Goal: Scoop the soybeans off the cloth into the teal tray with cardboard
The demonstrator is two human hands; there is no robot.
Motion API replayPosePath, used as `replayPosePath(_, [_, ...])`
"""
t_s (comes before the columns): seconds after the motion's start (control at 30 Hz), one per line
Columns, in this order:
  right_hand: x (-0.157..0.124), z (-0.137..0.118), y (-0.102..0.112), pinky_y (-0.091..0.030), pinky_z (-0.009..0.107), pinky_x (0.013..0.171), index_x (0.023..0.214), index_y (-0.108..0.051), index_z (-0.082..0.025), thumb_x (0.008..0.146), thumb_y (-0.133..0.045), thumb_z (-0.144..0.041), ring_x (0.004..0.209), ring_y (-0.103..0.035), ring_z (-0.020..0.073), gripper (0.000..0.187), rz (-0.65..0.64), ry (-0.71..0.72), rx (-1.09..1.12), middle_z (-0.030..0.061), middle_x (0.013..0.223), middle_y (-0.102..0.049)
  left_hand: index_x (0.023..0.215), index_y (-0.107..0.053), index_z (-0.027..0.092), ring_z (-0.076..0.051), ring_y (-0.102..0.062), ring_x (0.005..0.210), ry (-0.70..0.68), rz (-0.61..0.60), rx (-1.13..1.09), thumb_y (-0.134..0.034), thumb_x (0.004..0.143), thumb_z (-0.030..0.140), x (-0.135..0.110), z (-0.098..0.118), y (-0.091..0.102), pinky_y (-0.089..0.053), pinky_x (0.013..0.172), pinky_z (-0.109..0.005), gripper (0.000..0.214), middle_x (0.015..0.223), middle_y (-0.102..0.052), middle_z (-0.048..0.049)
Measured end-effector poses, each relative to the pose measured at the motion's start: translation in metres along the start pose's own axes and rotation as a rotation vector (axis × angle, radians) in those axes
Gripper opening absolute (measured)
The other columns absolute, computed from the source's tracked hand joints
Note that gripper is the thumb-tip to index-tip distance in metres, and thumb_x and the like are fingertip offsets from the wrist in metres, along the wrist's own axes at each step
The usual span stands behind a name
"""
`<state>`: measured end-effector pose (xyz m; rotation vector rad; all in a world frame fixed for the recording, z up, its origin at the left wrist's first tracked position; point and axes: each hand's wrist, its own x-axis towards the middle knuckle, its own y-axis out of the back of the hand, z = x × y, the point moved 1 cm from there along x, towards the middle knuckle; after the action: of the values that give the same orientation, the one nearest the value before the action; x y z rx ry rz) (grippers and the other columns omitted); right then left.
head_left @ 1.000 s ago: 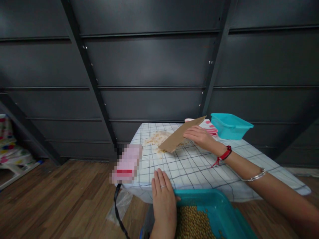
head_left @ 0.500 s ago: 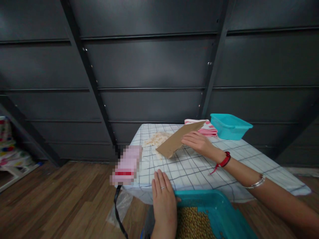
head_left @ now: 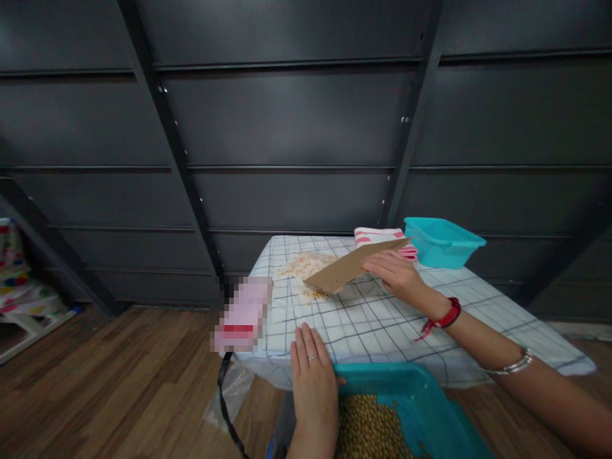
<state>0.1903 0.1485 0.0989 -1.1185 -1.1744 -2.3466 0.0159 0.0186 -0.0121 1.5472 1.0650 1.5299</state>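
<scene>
My right hand pinches the near right side of a flat cardboard piece, held tilted above the checked tablecloth. Behind and left of the cardboard lies a spread of pale flakes or crumbs. A few small yellow grains show on the cloth under its lower edge. My left hand rests with fingers stretched out near the table's front edge, its thumb at the rim of a teal tray. Inside that tray are many greenish-brown beans or peas.
At the back right stands a turquoise bin, beside a folded red-and-white striped towel. A blurred pink object sits at the left table edge. A black strap hangs below it, past clear plastic. Dark panels rise behind.
My right hand and the cardboard have moved slightly right, and the cardboard tips flatter. Yellow grains now show under its lower edge. My left hand stays in place.
</scene>
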Motion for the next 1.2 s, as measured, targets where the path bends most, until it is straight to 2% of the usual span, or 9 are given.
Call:
replayPosePath(0.13, [-0.004,-0.004,0.001,-0.048,0.032,0.072,0.098,-0.06,-0.022,0.079,-0.037,-0.001,0.084,-0.061,0.0139,0.036,-0.018,0.019,0.028,0.0022,0.086,-0.068,0.118,-0.05,0.003,-0.033,-0.043,0.119,0.002,0.004,-0.002,-0.069,0.058,0.03,0.0,0.0,-0.001,-0.042,0.096,-0.045,0.069,0.129,-0.045,-0.0238])
replayPosePath(0.4, [-0.017,-0.002,0.021,-0.05,0.032,0.073,0.102,-0.058,-0.023,0.074,-0.036,0.004,0.089,-0.062,0.0147,0.044,-0.023,-0.005,0.027,0.0023,0.089,-0.068,0.119,-0.051,0.006,-0.033,-0.04,0.122,0.008,-0.002,-0.012,-0.069,0.059,0.032,-0.001,0.001,-0.005,-0.04,0.099,-0.046,0.067,0.131,-0.043,-0.0223])
replayPosePath(0.67, [-0.017,-0.004,0.009,-0.051,0.033,0.076,0.099,-0.06,-0.022,0.073,-0.036,0.002,0.089,-0.062,0.0154,0.043,-0.015,-0.048,0.003,0.0034,0.089,-0.068,0.118,-0.05,0.003,-0.033,-0.042,0.12,-0.007,-0.005,-0.015,-0.069,0.059,0.029,-0.001,0.0,-0.003,-0.041,0.097,-0.046,0.067,0.13,-0.044,-0.0241])
replayPosePath(0.97, [-0.029,0.002,0.022,-0.051,0.035,0.077,0.102,-0.059,-0.022,0.072,-0.036,0.001,0.09,-0.062,0.0168,0.044,-0.016,-0.077,0.032,0.0039,0.092,-0.067,0.123,-0.045,0.003,-0.033,-0.034,0.126,0.029,0.017,-0.038,-0.063,0.064,0.026,-0.005,0.003,-0.015,-0.032,0.103,-0.049,0.066,0.136,-0.037,-0.0241])
replayPosePath(1.2, [-0.02,-0.007,0.013,-0.051,0.034,0.077,0.101,-0.059,-0.022,0.073,-0.035,0.001,0.088,-0.062,0.0156,0.044,-0.053,-0.112,0.007,0.0024,0.09,-0.067,0.122,-0.047,0.004,-0.033,-0.035,0.126,0.013,0.005,-0.076,-0.061,0.066,0.027,-0.005,0.001,-0.014,-0.032,0.103,-0.051,0.062,0.135,-0.039,-0.0241])
